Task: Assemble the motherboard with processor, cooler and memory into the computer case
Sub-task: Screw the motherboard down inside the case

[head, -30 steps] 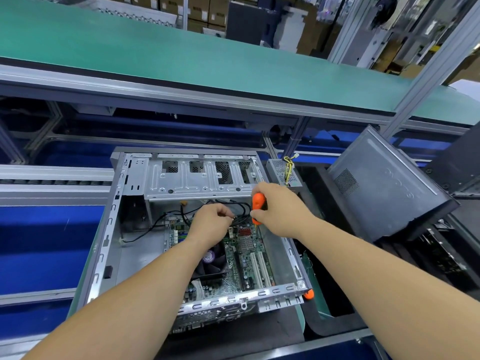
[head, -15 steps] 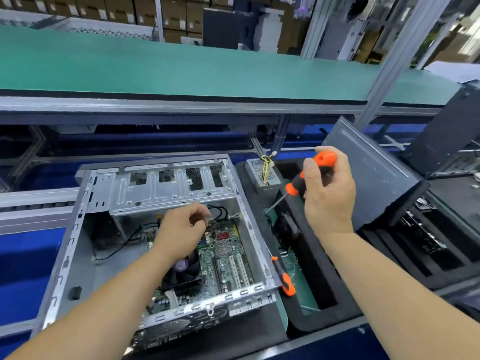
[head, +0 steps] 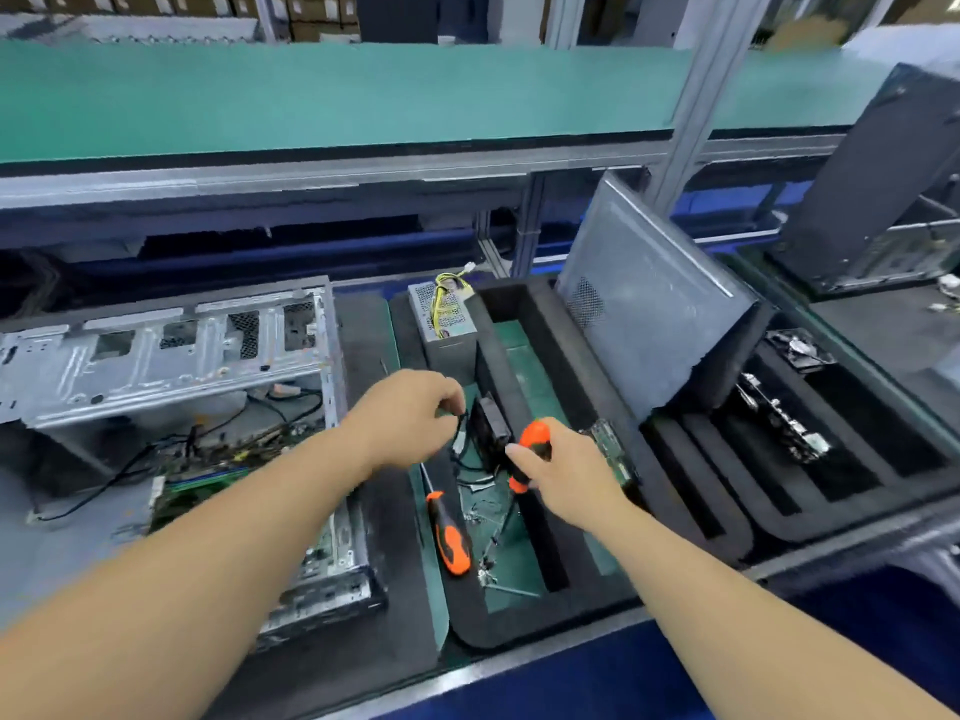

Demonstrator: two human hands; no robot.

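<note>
Both your forearms are stretched out forward, angling in toward each other. Your left hand [head: 410, 418] is palm-down, fingertips curled and pinching a thin black cable [head: 460, 433]. Your right hand [head: 566, 475], just to its right, is wrapped round an orange-handled screwdriver [head: 532, 449].

Motherboard [head: 208, 475] blurred, arm-covered.

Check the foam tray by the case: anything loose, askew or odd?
Yes. Small metal bits lie scattered loose on the tray's green floor beside a spare orange screwdriver. The grey side panel stands tilted against the foam, not flat. The frame is blurred, so damage cannot be judged.
</note>
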